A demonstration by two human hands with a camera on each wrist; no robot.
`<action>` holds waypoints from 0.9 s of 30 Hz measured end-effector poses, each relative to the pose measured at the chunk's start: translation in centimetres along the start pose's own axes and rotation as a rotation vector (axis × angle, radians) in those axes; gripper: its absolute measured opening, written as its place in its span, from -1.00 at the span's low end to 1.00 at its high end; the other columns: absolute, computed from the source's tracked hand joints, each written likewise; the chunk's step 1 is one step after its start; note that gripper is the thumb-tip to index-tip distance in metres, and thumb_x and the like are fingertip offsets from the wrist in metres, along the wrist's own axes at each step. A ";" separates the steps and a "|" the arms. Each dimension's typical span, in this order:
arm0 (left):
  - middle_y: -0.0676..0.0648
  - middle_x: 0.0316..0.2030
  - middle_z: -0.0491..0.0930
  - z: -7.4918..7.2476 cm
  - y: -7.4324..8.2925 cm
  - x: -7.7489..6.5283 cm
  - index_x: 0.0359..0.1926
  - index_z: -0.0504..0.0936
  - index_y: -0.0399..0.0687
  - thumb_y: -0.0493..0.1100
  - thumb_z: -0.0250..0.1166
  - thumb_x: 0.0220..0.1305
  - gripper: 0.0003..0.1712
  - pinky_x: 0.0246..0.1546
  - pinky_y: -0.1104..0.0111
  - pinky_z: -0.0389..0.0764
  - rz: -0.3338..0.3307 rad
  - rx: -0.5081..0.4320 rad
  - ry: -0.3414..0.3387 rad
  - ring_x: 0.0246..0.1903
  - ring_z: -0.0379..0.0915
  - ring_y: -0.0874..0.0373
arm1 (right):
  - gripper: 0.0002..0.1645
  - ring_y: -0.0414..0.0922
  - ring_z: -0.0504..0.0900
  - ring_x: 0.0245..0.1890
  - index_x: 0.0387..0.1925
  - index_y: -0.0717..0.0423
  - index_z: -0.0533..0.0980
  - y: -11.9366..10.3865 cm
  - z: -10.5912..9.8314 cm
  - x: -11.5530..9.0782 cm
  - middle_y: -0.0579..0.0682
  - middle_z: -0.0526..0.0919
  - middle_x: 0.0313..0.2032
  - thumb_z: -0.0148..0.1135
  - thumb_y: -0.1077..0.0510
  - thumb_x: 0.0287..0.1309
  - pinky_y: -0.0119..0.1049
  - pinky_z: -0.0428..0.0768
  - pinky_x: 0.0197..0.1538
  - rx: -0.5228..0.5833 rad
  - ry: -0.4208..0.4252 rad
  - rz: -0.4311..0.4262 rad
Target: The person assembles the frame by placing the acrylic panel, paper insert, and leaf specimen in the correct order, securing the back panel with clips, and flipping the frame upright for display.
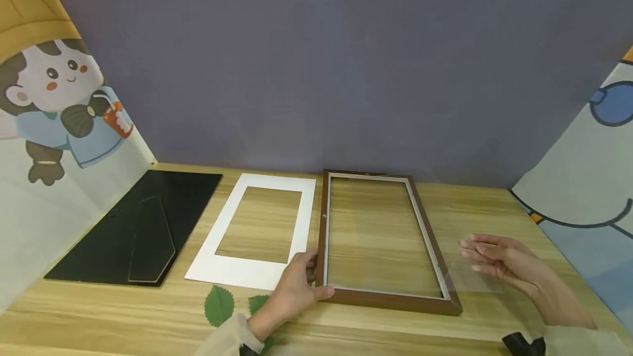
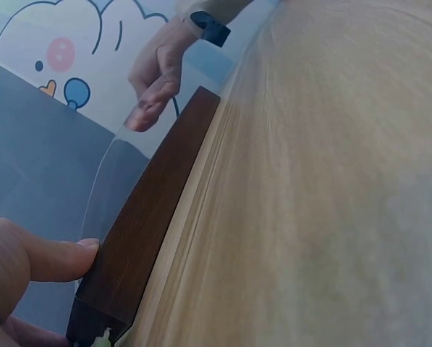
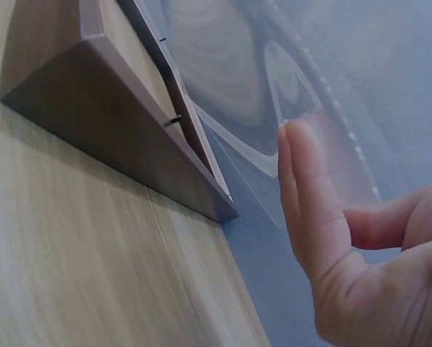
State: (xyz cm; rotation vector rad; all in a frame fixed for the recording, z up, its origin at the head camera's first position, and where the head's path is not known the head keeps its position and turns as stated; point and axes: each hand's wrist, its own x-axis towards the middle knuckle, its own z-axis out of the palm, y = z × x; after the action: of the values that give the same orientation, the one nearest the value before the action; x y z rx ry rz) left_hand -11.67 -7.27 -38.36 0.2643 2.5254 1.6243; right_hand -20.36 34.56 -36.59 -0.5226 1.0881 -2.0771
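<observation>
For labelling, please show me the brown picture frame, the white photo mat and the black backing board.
Brown picture frame [image 1: 390, 301], head view: near rail.
White photo mat [image 1: 234, 271], head view: near border.
Black backing board [image 1: 114, 240], head view: left part.

Frame [image 1: 390, 300]: smooth wood-look, approx. semi-gloss. Sheet [image 3: 234, 87]: transp. plastic, v. glossy w/ bright reflections. Mat [image 1: 237, 272]: smooth card, matt. Backing bd. [image 1: 116, 229]: matt. Tabletop [image 1: 123, 323]: wood-grain, low sheen. Backdrop [image 1: 321, 70]: cloth-like, matt.

head: high, fwd/dn, wide | L/R wrist: low, close | both see frame [image 2: 150, 210]
</observation>
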 end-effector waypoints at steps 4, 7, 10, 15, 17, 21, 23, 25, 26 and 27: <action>-0.44 0.12 0.30 0.0 -0.1 -0.1 0.31 0.15 -0.52 -0.28 0.48 -0.05 -0.03 -0.13 0.20 0.67 -0.003 -0.002 0.003 -0.02 0.46 -0.34 | -0.50 -0.02 0.60 0.08 0.05 0.18 0.45 0.3 0.1 0.6 0.14 0.61 0.06 -0.44 0.45 0.42 -0.22 0.59 0.09 -0.015 -0.010 -0.007; -0.44 0.13 0.30 0.0 -0.1 -0.1 0.31 0.14 -0.52 -0.28 0.48 -0.05 -0.02 -0.12 0.19 0.67 -0.003 -0.008 0.002 -0.01 0.45 -0.34 | -0.52 -0.01 0.61 0.07 0.04 0.20 0.44 0.5 0.2 1.0 0.15 0.61 0.05 -0.43 0.46 0.41 -0.22 0.60 0.08 -0.016 -0.016 -0.015; -0.44 0.13 0.30 0.0 -0.2 0.0 0.31 0.15 -0.52 -0.28 0.48 -0.05 -0.03 -0.13 0.19 0.67 0.000 -0.011 0.003 -0.02 0.46 -0.34 | -0.53 -0.01 0.61 0.07 0.03 0.20 0.43 0.7 0.3 1.3 0.15 0.61 0.05 -0.42 0.46 0.41 -0.21 0.60 0.08 -0.017 -0.017 -0.021; -0.43 0.12 0.31 0.1 -0.3 0.2 0.32 0.16 -0.50 -0.29 0.48 -0.05 -0.03 -0.14 0.20 0.68 0.003 -0.010 0.007 -0.04 0.47 -0.33 | -0.52 -0.01 0.61 0.08 0.04 0.18 0.44 1.0 0.5 1.8 0.14 0.61 0.06 -0.42 0.45 0.41 -0.21 0.59 0.09 -0.025 -0.029 -0.021; -0.43 0.12 0.32 0.1 -0.3 0.2 0.32 0.16 -0.50 -0.28 0.49 -0.06 -0.03 -0.14 0.19 0.68 0.003 -0.007 0.012 -0.04 0.48 -0.33 | -0.52 -0.01 0.60 0.08 0.04 0.18 0.44 1.1 0.5 1.9 0.14 0.61 0.06 -0.43 0.45 0.42 -0.21 0.59 0.10 -0.024 -0.034 -0.022; -0.43 0.12 0.32 0.1 -0.3 0.2 0.32 0.16 -0.49 -0.28 0.49 -0.06 -0.02 -0.12 0.17 0.67 0.001 -0.002 0.018 -0.04 0.48 -0.33 | -0.53 -0.01 0.60 0.08 0.05 0.19 0.43 1.2 0.7 2.1 0.15 0.60 0.07 -0.43 0.45 0.42 -0.21 0.58 0.11 -0.014 -0.038 -0.024; -0.43 0.12 0.32 0.2 -0.3 0.2 0.32 0.16 -0.49 -0.28 0.49 -0.07 -0.02 -0.11 0.17 0.66 0.002 -0.001 0.020 -0.04 0.48 -0.32 | -0.53 0.00 0.60 0.08 0.05 0.20 0.42 1.3 0.8 2.3 0.16 0.60 0.07 -0.42 0.45 0.41 -0.20 0.57 0.12 -0.005 -0.040 -0.022; -0.42 0.11 0.32 0.2 -0.3 0.1 0.32 0.16 -0.49 -0.28 0.49 -0.07 -0.02 -0.11 0.18 0.66 0.003 -0.002 0.020 -0.04 0.48 -0.31 | -0.54 0.01 0.60 0.08 0.04 0.21 0.42 1.5 0.9 2.4 0.16 0.60 0.06 -0.42 0.45 0.41 -0.19 0.57 0.12 0.000 -0.039 -0.021; -0.42 0.11 0.32 0.2 -0.3 0.1 0.32 0.17 -0.49 -0.28 0.49 -0.07 -0.03 -0.11 0.18 0.66 0.003 -0.003 0.019 -0.04 0.48 -0.31 | -0.54 0.01 0.61 0.08 0.04 0.21 0.43 1.6 1.0 2.5 0.16 0.60 0.05 -0.42 0.46 0.41 -0.19 0.57 0.12 0.003 -0.036 -0.021; -0.42 0.11 0.32 0.2 -0.3 0.1 0.32 0.17 -0.49 -0.28 0.49 -0.07 -0.03 -0.11 0.19 0.67 0.005 -0.003 0.020 -0.04 0.48 -0.31 | -0.54 0.01 0.61 0.07 0.03 0.21 0.43 1.6 1.0 2.5 0.16 0.61 0.05 -0.41 0.46 0.41 -0.18 0.57 0.12 0.003 -0.034 -0.021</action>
State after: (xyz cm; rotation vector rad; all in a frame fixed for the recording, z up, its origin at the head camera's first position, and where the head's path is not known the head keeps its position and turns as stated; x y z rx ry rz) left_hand -11.74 -7.20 -38.73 0.2553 2.5384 1.6408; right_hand -20.70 31.50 -37.34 -0.5683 1.0636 -2.0807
